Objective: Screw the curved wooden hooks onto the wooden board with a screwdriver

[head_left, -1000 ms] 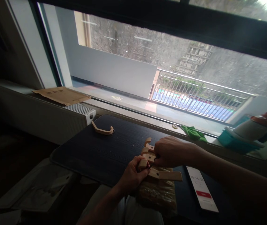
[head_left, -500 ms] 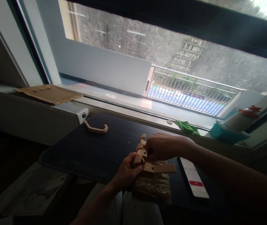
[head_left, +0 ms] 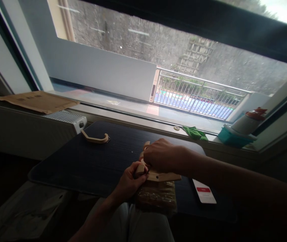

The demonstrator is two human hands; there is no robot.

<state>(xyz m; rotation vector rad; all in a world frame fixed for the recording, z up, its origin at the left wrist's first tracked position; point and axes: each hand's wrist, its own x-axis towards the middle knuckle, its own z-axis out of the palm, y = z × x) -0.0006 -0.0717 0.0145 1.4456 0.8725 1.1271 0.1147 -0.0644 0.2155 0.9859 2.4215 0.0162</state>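
Observation:
A curved wooden hook [head_left: 167, 177] lies across a block wrapped in shiny clear plastic [head_left: 156, 195] at the table's near edge. My left hand [head_left: 128, 180] is closed around the hook's curled end, thumb and fingers pinching it. Over the hooks, my right hand [head_left: 163, 154] is closed on a thin dark tool [head_left: 148, 169], whose tip points down at the hook by my left thumb; its exact kind is hidden in my fist. Behind, partly covered by my right hand, the curled ends of other wooden hooks [head_left: 146, 145] show. A dark hole or screw head marks the nearest hook.
Another wooden hook [head_left: 94, 139] lies on the dark table [head_left: 65, 164] at the far left. A phone [head_left: 205, 194] rests right of the block, under my right forearm. On the sill are a green cloth [head_left: 196, 133], a teal box [head_left: 234, 136] and a brown envelope [head_left: 39, 102].
The view has swung right, so everything sits further left in the picture. My right fist has turned slightly and its forearm covers more of the phone. My left hand keeps its grip on the hook.

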